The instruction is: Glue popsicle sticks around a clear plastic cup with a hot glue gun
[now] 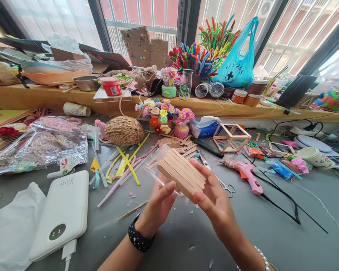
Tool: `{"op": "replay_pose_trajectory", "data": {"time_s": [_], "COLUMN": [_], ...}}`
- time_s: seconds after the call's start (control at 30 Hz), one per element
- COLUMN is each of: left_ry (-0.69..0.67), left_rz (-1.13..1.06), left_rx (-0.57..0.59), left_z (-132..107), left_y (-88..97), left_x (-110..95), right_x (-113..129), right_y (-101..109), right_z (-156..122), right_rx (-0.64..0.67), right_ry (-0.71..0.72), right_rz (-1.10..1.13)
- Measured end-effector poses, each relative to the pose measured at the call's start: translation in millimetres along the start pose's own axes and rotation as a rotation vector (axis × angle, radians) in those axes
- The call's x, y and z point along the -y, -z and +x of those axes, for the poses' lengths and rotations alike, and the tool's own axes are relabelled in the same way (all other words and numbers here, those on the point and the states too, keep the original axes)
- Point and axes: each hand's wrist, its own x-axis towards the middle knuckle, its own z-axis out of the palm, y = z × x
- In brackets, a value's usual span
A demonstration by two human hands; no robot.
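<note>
Both my hands hold a bundle of wooden craft sticks (182,171) above the grey table, with a clear plastic wrapper (155,162) around or behind its far left end. My left hand (162,201) grips the near left side, thumb on the edge. Its other fingers are partly hidden beneath the bundle. My right hand (214,195) closes on the right end, thumb in front and fingers behind. Loose craft sticks (169,145) lie on the table just beyond. Right of the bundle, a pair of scissors (228,188) is partly covered by my right hand.
A pink glue gun (245,173) with a black cord lies to the right. Behind it stands a wooden stick frame (231,137). A twine ball (124,130) and yellow strips (130,165) are left of centre. A white power bank (64,210) sits at front left.
</note>
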Motion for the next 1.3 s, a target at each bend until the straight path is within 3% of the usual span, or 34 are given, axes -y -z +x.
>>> {"op": "replay_pose_trajectory", "data": {"time_s": [0.07,0.2,0.3,0.77,1.03,1.17,1.3], "left_ry": [0.008,0.019,0.029,0.037,0.072,0.101,0.123], "left_rz": [-0.001,-0.041,-0.075,0.012,0.047,0.061,0.074], "left_rx": [-0.011,-0.053,-0.051,0.009,0.090,0.130,0.164], "left_z": [0.1,1.5,2.3,0.5,-1.4,-2.5,-2.8], "left_y": [1.3,2.2,-0.2,-0.8,2.9,3.5,1.5], "left_x": [0.9,0.6,-1.8,-4.3,-10.6,-11.4,-12.1], "right_x": [-0.4,2.2,5.7,10.4,11.6,12.7,14.2], "right_y": [0.5,3.4,4.7,2.0,3.5,7.1,9.7], "right_z": [-1.7,-4.6,-4.3,-6.6,-6.6,-6.6,-7.0], "right_rx": [-0.016,-0.052,-0.067,-0.009,0.020,-0.007,0.055], "right_ry": [0.056,0.382,0.505,0.356,0.375,0.449,0.442], "right_rz": [-0.107,-0.482,-0.585,-0.353,-0.265,-0.343,-0.471]}}
